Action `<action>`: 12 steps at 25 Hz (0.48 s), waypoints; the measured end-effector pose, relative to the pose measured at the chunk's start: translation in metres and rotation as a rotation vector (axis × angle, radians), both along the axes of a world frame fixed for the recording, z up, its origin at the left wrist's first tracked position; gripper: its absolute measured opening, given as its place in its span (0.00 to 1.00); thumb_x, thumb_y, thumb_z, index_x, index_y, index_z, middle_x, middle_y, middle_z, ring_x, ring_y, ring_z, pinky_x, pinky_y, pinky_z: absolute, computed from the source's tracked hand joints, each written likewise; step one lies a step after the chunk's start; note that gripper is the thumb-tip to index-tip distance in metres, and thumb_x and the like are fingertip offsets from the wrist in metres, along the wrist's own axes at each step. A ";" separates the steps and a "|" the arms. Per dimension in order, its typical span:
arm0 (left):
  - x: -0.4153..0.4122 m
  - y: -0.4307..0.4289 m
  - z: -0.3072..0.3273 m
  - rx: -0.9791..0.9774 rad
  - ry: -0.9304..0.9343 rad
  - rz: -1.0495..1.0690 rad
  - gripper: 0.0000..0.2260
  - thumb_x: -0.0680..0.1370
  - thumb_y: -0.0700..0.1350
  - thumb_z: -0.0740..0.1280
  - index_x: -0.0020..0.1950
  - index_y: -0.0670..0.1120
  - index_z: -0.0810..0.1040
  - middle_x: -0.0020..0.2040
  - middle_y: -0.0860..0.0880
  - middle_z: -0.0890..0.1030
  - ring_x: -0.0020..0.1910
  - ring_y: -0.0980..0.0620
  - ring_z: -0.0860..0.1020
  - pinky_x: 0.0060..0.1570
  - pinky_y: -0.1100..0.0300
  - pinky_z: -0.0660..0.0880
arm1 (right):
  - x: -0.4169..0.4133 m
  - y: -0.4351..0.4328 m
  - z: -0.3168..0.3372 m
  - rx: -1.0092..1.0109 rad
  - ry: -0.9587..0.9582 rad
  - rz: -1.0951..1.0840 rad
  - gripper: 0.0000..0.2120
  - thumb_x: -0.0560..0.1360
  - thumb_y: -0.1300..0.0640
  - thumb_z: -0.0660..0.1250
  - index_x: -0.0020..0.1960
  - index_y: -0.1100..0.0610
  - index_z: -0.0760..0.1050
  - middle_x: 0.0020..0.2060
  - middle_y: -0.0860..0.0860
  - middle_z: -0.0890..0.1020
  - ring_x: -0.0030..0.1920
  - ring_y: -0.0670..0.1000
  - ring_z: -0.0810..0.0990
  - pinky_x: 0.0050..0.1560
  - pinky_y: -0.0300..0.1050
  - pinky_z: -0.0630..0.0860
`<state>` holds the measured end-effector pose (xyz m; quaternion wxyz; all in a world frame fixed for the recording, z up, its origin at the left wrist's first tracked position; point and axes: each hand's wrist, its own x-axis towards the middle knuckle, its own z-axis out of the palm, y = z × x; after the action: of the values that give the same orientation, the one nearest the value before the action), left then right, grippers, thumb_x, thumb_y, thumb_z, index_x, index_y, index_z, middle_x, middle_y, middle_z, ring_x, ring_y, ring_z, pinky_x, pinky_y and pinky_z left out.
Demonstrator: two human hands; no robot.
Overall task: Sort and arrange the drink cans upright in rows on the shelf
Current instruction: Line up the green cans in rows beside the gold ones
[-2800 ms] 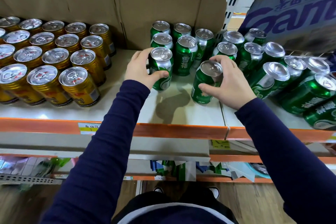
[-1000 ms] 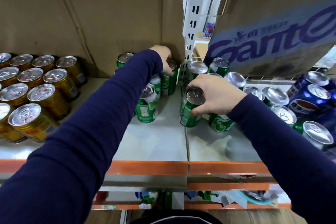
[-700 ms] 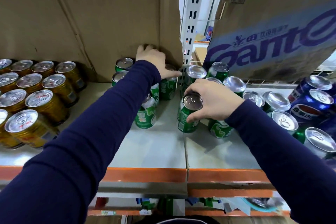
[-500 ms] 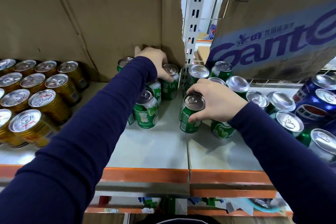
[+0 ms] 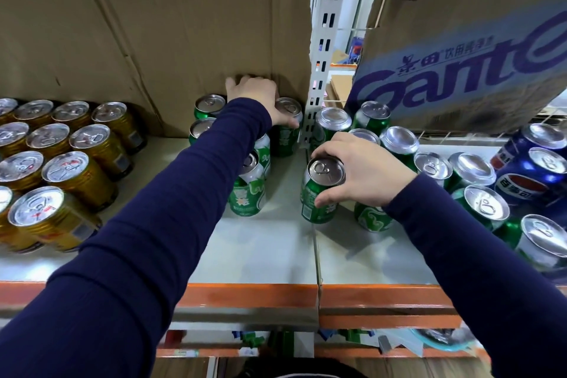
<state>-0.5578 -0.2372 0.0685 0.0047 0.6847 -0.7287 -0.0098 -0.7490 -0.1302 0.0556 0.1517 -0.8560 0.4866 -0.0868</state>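
Right hand (image 5: 365,169) grip pinching the top rim of a front green can (image 5: 320,190), thumb on the near side, fingers over the far side; can upright on the shelf (image 5: 276,255), just right of the seam between the two shelf boards. Left hand (image 5: 257,98) reached to the back, grip closed around the rim of a back green can (image 5: 287,129) standing beside the white upright post (image 5: 322,40), fingertips against the cardboard backing (image 5: 153,24). More green cans (image 5: 334,120) clustered behind and right of the right hand, another upright one (image 5: 248,190) under the left sleeve. Gold cans (image 5: 76,169) in rows at left, blue cans (image 5: 534,175) at far right, printed carton (image 5: 460,40) above them
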 end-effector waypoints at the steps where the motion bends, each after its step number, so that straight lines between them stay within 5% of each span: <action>1: -0.001 0.001 0.001 0.002 -0.012 -0.008 0.34 0.61 0.73 0.67 0.55 0.48 0.77 0.53 0.47 0.78 0.59 0.43 0.71 0.63 0.44 0.59 | -0.001 0.000 0.002 0.010 0.004 0.010 0.35 0.60 0.40 0.77 0.63 0.51 0.73 0.53 0.48 0.74 0.56 0.49 0.73 0.58 0.45 0.70; 5: 0.004 0.006 0.001 -0.006 -0.024 -0.049 0.35 0.62 0.73 0.66 0.56 0.48 0.76 0.54 0.46 0.77 0.60 0.42 0.71 0.64 0.42 0.57 | -0.006 -0.001 0.010 0.012 0.027 0.030 0.34 0.64 0.41 0.75 0.66 0.53 0.72 0.56 0.51 0.75 0.58 0.49 0.72 0.60 0.43 0.68; 12: 0.014 0.017 0.000 -0.030 0.022 -0.110 0.31 0.67 0.71 0.64 0.58 0.49 0.75 0.56 0.45 0.75 0.59 0.42 0.70 0.64 0.42 0.58 | 0.005 0.000 0.012 -0.029 0.037 -0.061 0.28 0.62 0.40 0.74 0.57 0.54 0.78 0.49 0.51 0.77 0.51 0.51 0.74 0.55 0.49 0.72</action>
<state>-0.5438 -0.2198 0.0685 0.0223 0.6434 -0.7652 -0.0065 -0.7442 -0.1302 0.0678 0.1278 -0.8443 0.5138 -0.0826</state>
